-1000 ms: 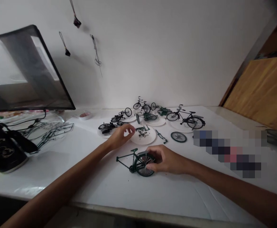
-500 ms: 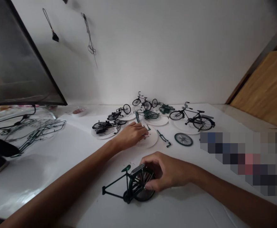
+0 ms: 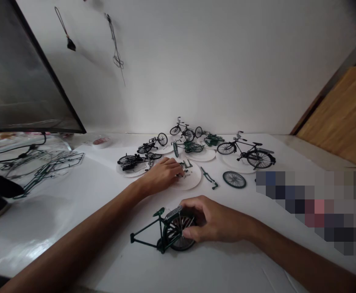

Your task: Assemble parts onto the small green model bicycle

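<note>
My right hand [image 3: 207, 219] grips a small dark green model bicycle [image 3: 149, 241] by its rear wheel, thumb on the near side and fingers behind. The bicycle has a saddle, a rear rack and a rear wheel, while its front end is a bare frame tube. My left hand [image 3: 164, 174] reaches over a white paper plate [image 3: 193, 183] with its fingers curled down among tiny parts; whatever is at the fingertips is too small to make out. Right of that plate lie a green handlebar-and-stem piece [image 3: 209, 178] and a loose spoked wheel [image 3: 234, 179].
Several model bicycles stand or lie on plates at the back, including a black one [image 3: 252, 152] at right and a folded-looking black one [image 3: 135, 162] at left. Thin frame parts [image 3: 50, 171] lie at far left, below a monitor [image 3: 22, 77].
My left hand has shifted slightly left over the plate, uncovering more small parts. The bicycle in my right hand has moved slightly up and left in the view.
</note>
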`<state>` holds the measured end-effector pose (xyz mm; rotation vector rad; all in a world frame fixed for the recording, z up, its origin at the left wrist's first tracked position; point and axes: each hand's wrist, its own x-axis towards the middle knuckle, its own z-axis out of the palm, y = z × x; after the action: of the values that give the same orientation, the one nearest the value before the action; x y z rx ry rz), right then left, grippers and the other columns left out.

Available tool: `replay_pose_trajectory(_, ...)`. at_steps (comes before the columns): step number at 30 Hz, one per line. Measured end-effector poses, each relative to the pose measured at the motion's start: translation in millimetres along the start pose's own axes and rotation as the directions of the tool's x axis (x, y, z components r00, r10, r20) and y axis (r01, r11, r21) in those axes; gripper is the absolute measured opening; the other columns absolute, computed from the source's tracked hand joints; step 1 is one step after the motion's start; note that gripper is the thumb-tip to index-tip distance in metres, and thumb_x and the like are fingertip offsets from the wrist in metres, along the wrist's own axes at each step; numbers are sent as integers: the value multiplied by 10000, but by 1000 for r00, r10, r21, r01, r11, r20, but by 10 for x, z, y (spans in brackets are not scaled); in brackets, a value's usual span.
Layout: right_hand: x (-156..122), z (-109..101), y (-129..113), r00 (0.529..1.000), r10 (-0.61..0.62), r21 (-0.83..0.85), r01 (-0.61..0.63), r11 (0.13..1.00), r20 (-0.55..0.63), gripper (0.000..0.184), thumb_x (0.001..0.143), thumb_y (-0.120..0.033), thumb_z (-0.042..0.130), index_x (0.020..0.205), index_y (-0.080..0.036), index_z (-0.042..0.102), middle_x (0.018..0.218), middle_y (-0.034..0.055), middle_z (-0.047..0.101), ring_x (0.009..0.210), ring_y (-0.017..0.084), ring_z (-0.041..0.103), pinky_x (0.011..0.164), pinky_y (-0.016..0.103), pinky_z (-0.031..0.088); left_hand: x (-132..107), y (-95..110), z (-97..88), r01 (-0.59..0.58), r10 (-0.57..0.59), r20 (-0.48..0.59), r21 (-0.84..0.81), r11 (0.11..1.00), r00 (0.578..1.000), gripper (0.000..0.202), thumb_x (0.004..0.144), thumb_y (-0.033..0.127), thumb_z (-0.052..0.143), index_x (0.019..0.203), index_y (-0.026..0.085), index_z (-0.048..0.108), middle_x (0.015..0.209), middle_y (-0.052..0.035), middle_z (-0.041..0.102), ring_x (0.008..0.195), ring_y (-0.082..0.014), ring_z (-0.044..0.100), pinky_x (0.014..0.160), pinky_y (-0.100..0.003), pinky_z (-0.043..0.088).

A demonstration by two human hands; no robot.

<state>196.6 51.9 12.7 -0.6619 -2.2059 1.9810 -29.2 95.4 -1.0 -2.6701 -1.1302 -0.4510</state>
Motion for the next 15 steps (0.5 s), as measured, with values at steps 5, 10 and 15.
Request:
replay_pose_trajectory(5,10,-32,17,1000,-4,8,4,1000,13,179,812,-232,706,944,-162,608,812,-17,597,720,102,540,631,211,417,1,2,-14,40,-40,-1,0,999,999,121,978,179,524,1031,169,632,1005,-50,681,952,-202,570,883,-336,392)
replay_pose_trajectory(10,8,-92,24,999,7,-66,-4,998,38,231,784,-290,744,924,-163,612,728,-37,543,655,92,479,561,198,363,222,39,18,1,-1,-6,9,1000,1000,152,991,236,516,1008,151,641,1007,-63,679,974,-197,570,891,-316,399)
replay_pose_trajectory(15,7,-147,36,997,8,-54,-4,999,79,259,794,-307,734,978,-159,625,762,-24,565,678,101,498,585,207,383,548,71,107,-28,24,57,62,998,998,120,946,193,565,911,143,668,893,-81,686,906,-218,580,856,-335,395)
